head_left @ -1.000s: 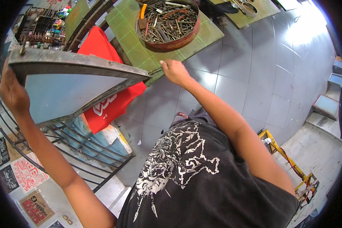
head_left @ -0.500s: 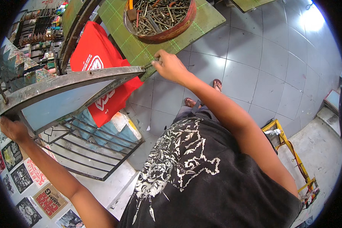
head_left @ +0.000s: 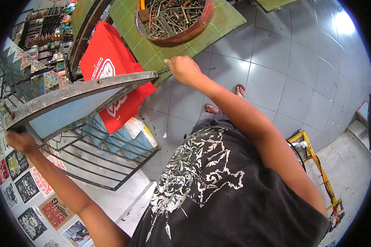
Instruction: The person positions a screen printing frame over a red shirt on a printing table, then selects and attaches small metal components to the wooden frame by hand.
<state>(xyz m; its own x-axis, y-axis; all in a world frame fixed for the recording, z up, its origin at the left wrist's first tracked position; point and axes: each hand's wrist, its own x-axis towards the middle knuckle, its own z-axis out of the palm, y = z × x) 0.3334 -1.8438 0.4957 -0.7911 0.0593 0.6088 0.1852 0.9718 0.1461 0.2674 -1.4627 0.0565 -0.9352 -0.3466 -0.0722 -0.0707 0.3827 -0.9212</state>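
- 2 bare hands are spread about the framed screen (head_left: pixel 82 87), which lies left of and nearer than the green board (head_left: pixel 226 20), its right end just beside the board's near corner.
- Left hand (head_left: pixel 20 142): grasping the screen's outer end, well left of the board; some fingers are hidden.
- Right hand (head_left: pixel 183 69): fingers curled at the board's near edge; I cannot tell whether they grip anything.
- Good handling would probably mean guiding the 2 ends together, so the frame does not twist.
- Fingers likely belong on the rigid rim, off the pale panel (head_left: pixel 72 113).
- Red cloth (head_left: pixel 111 45) hangs left of the board, partly behind the frame; mind that edges do not snag it.
- Avoid jarring the round tub (head_left: pixel 183 39) of metal pieces on the board.
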